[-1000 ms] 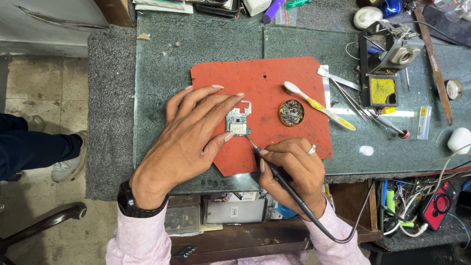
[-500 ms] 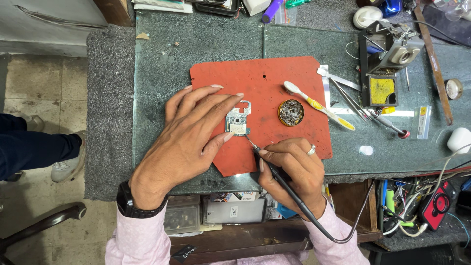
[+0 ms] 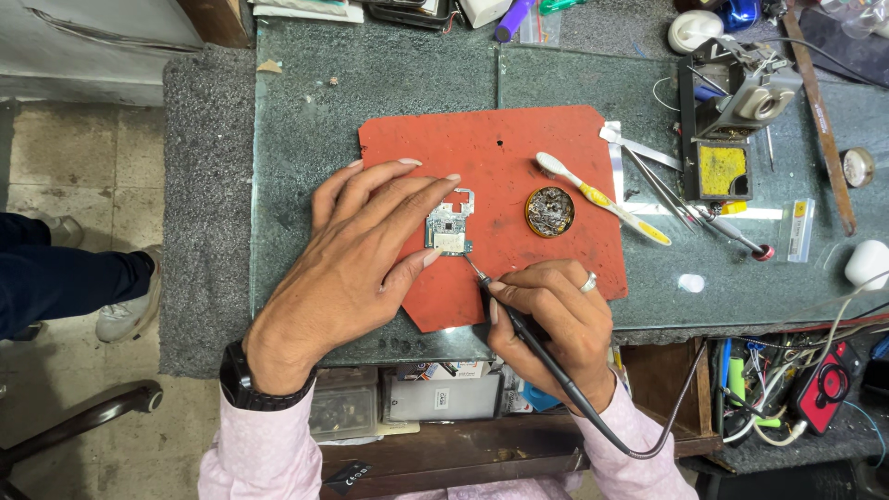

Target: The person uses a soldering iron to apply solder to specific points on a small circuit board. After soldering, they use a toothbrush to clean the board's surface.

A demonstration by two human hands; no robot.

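A small circuit board [image 3: 449, 225] lies on a red mat [image 3: 500, 157] in the middle of the workbench. My left hand [image 3: 356, 259] rests flat on the mat, its fingertips pressing the board's left and lower edges. My right hand [image 3: 551, 319] grips a black soldering iron [image 3: 519, 329] like a pen. The iron's tip touches the board's lower right corner. Its cable runs down past my right sleeve.
A round tin of brass wool [image 3: 550, 211] and a white and yellow toothbrush [image 3: 602, 196] lie right of the board. Tweezers [image 3: 648, 171], an iron stand with a yellow sponge [image 3: 723, 170] and other tools crowd the right side. A person's leg and shoe [image 3: 83, 287] are at the left.
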